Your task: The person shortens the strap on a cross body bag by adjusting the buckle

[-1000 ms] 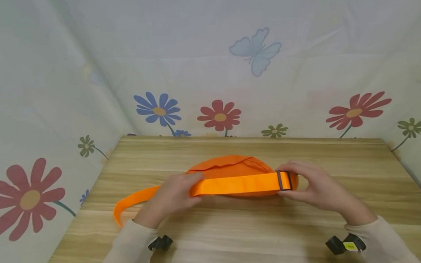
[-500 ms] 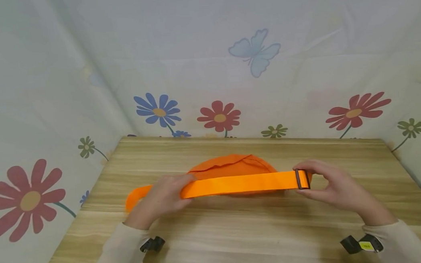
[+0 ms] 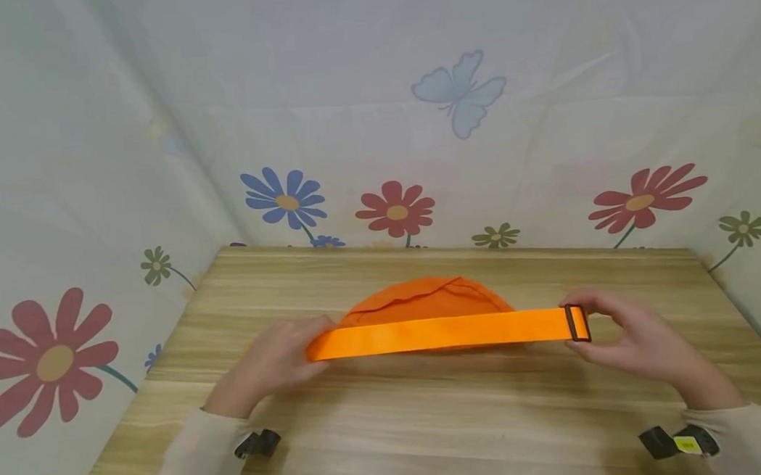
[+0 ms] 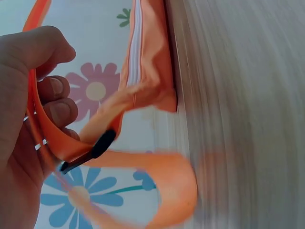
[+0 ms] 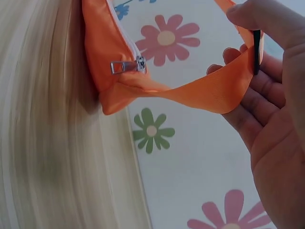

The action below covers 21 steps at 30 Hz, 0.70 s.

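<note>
An orange waist bag (image 3: 424,304) with a half-round body lies on the table behind its stretched strap (image 3: 439,333). My left hand (image 3: 273,357) grips the strap's left part, thumb on top. In the left wrist view a black buckle (image 4: 102,143) hangs just below the fingers, and a loose strap loop (image 4: 178,186) is blurred. My right hand (image 3: 635,342) pinches the strap at a black slider (image 3: 578,323) between thumb and fingers. From there the strap runs back to the bag's corner, near a metal zipper pull (image 5: 126,67). The bag's underside is hidden.
The wood-grain table (image 3: 431,423) extends around the bag. Behind and on the sides hangs a pale curtain (image 3: 345,87) printed with flowers and a butterfly. A small black device sits on each sleeve cuff.
My hands have moved apart, the right one carrying the slider rightward and the left one shifting left. More strap is stretched between them, and the loose loop on the left has drawn in.
</note>
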{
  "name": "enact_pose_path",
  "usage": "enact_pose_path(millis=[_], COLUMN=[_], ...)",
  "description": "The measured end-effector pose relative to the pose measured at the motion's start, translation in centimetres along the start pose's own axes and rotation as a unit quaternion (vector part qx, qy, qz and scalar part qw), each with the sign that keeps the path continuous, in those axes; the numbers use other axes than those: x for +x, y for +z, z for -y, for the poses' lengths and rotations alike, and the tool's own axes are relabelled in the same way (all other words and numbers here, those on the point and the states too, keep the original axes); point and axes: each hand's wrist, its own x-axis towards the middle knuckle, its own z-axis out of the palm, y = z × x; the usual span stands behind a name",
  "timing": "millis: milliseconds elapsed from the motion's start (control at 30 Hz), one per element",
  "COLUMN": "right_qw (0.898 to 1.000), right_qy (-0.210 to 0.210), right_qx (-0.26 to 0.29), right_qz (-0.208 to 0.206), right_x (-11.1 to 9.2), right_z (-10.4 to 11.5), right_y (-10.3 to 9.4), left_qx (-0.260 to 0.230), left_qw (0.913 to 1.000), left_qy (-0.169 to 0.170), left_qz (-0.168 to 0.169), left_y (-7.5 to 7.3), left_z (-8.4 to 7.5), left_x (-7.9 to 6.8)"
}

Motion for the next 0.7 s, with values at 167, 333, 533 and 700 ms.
enact_pose_path(millis=[167,333,533,700], right_qw=[1.0,0.998,0.996,0.995], right_qy=[0.013,0.044,0.069,0.068], right_qx=[0.025,0.046,0.057,0.066], right_qz=[0.001,0.001,-0.007,-0.022], right_x=[-0.8,-1.7,-2.8,-3.4], right_z=[-0.6,-1.4,-2.4,-3.1], right_y=[-0.3,-0.5,-0.8,-0.8], left_qx=[-0.015,-0.024,-0.03,-0.053], left_qw=[0.9998,0.9995,0.9991,0.9972], left_qy=[-0.012,-0.021,-0.025,-0.027], left_qz=[0.006,-0.002,-0.018,-0.046], left_y=[-0.2,-0.4,-0.7,-0.6], left_z=[0.4,0.8,1.6,2.6], left_x=[-0.6,-1.4,-2.4,-3.4])
